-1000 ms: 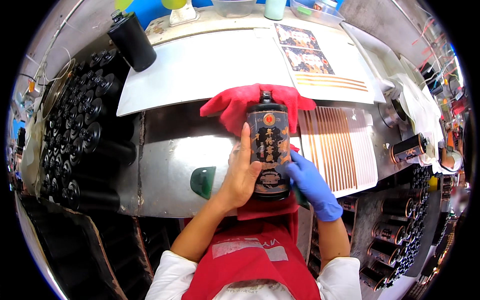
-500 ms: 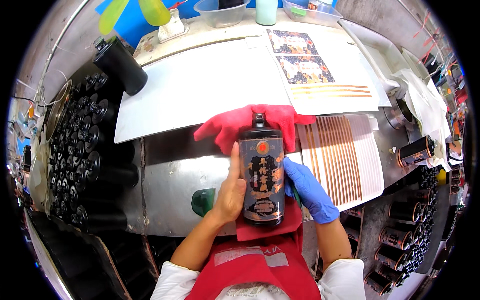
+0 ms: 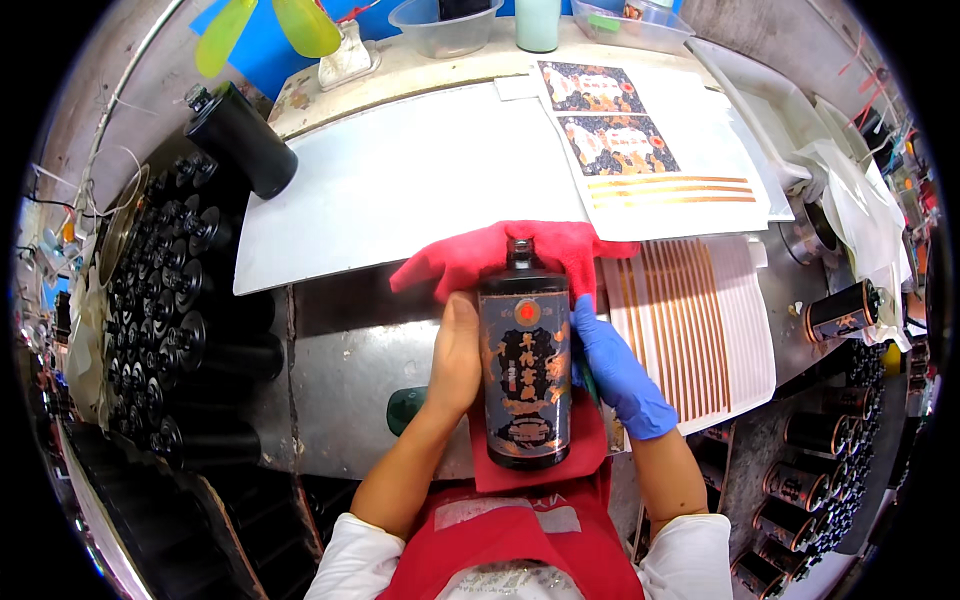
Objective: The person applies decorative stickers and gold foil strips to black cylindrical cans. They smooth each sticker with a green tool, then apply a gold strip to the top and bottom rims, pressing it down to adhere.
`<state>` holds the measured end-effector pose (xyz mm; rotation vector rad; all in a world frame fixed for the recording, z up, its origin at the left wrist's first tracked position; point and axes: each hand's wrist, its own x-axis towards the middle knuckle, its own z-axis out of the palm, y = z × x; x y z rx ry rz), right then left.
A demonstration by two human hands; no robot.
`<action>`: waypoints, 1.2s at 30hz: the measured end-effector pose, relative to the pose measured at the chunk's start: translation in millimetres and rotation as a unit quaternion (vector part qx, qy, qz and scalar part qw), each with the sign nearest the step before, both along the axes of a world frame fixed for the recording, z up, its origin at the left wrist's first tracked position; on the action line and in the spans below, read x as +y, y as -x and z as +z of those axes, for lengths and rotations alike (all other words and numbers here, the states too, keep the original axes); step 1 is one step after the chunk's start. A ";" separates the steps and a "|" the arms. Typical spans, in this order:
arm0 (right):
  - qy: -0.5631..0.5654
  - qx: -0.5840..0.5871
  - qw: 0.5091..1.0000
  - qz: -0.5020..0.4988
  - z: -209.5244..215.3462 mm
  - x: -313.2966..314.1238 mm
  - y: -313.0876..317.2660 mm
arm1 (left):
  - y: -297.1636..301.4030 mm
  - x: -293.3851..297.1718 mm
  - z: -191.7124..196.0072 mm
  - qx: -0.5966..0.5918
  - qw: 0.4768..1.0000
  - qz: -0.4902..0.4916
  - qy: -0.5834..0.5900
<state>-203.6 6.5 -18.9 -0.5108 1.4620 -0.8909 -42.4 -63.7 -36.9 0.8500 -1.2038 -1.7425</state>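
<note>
Dark bottle [image 3: 525,380] is showing a glossy glazed finish, its label printed in metallic copper on matt dark paper. Red cloth [image 3: 500,255] under it is looking soft, matt, woven. Right hand [image 3: 615,370] is wearing a smooth blue rubbery glove; left hand [image 3: 455,355] is staying bare. Worktop [image 3: 340,370] is reading as dull brushed metal, scuffed. Striped sheets [image 3: 690,320] are looking like smooth white paper with copper foil lines.
</note>
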 end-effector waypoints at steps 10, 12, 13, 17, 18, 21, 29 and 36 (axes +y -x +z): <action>0.019 -0.084 0.994 -0.073 15.3 -8.4 -7.0 | -11.7 -0.5 -2.2 -0.101 0.994 -0.019 0.029; 0.015 0.034 0.998 0.046 21.6 10.3 -0.2 | -32.2 13.1 -11.1 -0.086 0.983 -0.099 0.127; 0.038 0.077 0.993 0.086 23.8 21.8 -5.9 | -41.1 22.7 -16.9 -0.110 0.975 -0.107 0.160; 0.061 0.021 0.998 0.028 1.1 56.9 -9.6 | -56.6 45.2 -11.6 -0.118 0.958 -0.175 0.194; 0.060 0.019 0.997 0.033 3.3 57.5 -7.1 | -60.0 47.9 -14.5 -0.118 0.960 -0.169 0.188; 0.082 0.040 0.995 0.032 7.4 57.2 -10.8 | -64.3 52.9 -17.4 -0.117 0.959 -0.162 0.200; 0.061 -0.246 0.938 -0.239 -16.1 77.8 48.8 | -108.3 50.8 -12.0 -0.234 0.922 -0.044 0.304; 0.181 0.158 0.963 -0.124 78.6 72.9 -5.5 | -150.2 44.4 -14.9 -0.576 0.750 0.005 0.324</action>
